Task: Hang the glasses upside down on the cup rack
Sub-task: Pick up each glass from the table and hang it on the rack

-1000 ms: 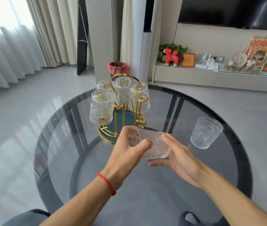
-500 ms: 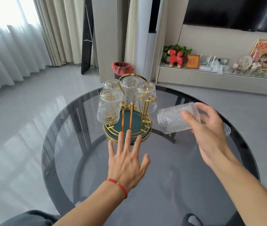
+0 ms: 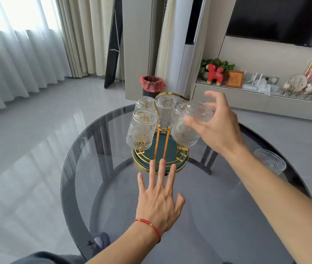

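Note:
A gold wire cup rack (image 3: pixel 161 141) with a round teal base stands at the far side of the round glass table (image 3: pixel 79 162). Several ribbed clear glasses hang upside down on its prongs, the nearest one (image 3: pixel 141 130) at the front left. My right hand (image 3: pixel 218 122) grips another ribbed glass (image 3: pixel 187 132) upside down at the rack's right front side, base tilted up. My left hand (image 3: pixel 159 199) lies flat on the table with fingers spread, fingertips touching the rack's base. One more glass (image 3: pixel 271 161) stands upright on the table at the right, partly behind my right forearm.
A bin with a red liner (image 3: pixel 152 85) stands on the floor behind the table. A low shelf (image 3: pixel 246 100) with ornaments runs along the right wall under a dark screen. Curtains hang at the left.
My right hand has carried the glass left and up to the rack and turned it mouth down. My left hand has stayed flat by the rack's base.

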